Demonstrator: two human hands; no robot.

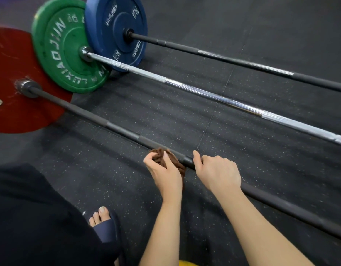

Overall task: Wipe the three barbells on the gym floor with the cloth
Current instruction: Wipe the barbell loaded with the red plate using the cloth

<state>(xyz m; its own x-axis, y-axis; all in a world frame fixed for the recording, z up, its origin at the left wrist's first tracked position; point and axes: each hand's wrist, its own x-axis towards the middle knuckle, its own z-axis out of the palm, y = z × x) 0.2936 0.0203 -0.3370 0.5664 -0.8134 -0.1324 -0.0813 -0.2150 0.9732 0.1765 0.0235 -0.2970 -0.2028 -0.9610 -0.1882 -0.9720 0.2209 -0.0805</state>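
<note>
Three barbells lie side by side on the black rubber floor. The nearest one, a black bar with a red plate, runs from upper left to lower right. My left hand grips a bunched brown cloth against this bar. Just to the right, my right hand curls its fingers over the same bar. Behind it lies a chrome bar with a green plate. Farthest back is a dark bar with a blue plate.
My foot in a dark blue slide sandal stands on the speckled floor at lower left, beside my dark-clothed leg. A bit of something yellow shows at the bottom edge.
</note>
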